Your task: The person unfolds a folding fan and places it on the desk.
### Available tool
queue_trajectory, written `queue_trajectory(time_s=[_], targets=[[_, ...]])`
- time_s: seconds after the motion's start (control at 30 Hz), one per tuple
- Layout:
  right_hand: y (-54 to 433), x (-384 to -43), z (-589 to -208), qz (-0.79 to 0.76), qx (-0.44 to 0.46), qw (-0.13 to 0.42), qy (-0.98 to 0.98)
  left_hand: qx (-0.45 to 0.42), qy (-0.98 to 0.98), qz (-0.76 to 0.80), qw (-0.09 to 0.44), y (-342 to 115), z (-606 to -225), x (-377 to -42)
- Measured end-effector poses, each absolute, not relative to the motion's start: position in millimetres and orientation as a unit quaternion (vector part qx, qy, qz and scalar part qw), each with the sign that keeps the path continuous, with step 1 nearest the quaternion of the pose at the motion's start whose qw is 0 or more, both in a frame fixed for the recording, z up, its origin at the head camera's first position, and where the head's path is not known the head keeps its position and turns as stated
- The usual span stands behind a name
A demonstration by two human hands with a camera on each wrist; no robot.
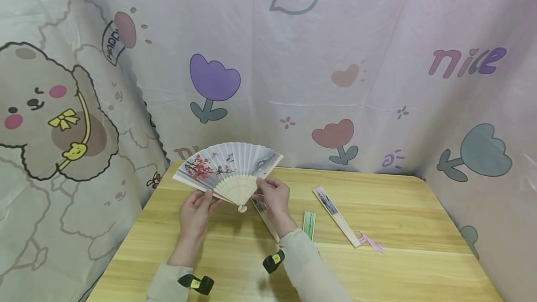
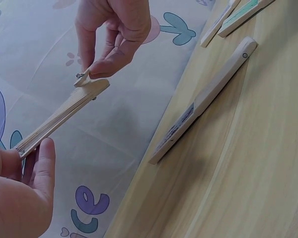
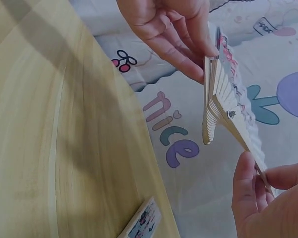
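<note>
A spread folding fan (image 1: 228, 171), white with red blossoms and pale wooden ribs, is held up above the far part of the table. Its left outer rib is pinched between thumb and fingers of my left hand (image 1: 195, 211). My right hand (image 1: 274, 197) pinches the right outer rib. Between the hands, the ribs meet at a metal rivet (image 3: 231, 114). In the left wrist view, the fan (image 2: 64, 111) appears nearly edge-on, with my left hand (image 2: 20, 193) at lower left and my right hand (image 2: 114, 34) above.
On the wooden table (image 1: 398, 209), a folded fan (image 1: 266, 220) lies partly behind my right hand. To its right are a green folded fan (image 1: 309, 224) and another folded fan (image 1: 337, 218) with a pink tassel (image 1: 371, 241). A printed curtain (image 1: 272, 59) hangs behind.
</note>
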State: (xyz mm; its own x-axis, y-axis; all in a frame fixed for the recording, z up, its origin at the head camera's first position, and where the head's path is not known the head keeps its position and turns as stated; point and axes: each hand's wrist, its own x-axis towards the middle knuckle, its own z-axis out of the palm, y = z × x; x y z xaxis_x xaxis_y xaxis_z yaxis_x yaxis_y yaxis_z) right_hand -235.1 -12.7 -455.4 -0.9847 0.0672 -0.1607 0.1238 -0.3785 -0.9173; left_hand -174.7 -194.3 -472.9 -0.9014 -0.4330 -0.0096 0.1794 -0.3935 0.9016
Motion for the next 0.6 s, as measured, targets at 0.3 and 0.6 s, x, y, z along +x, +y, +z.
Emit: queue_trajectory(time_s=[0.3, 0.6], targets=[[-11.6, -234.2, -454.3, -0.838, 0.090, 0.017, 0.538, 0.144, -0.505, -0.825, 0.207, -192.2, -473.7, -173.3], [-13.5, -237.4, -457.0, -0.848, 0.097, 0.010, 0.521, 0.165, -0.509, -0.814, 0.226, -189.7, -473.9, -170.7]])
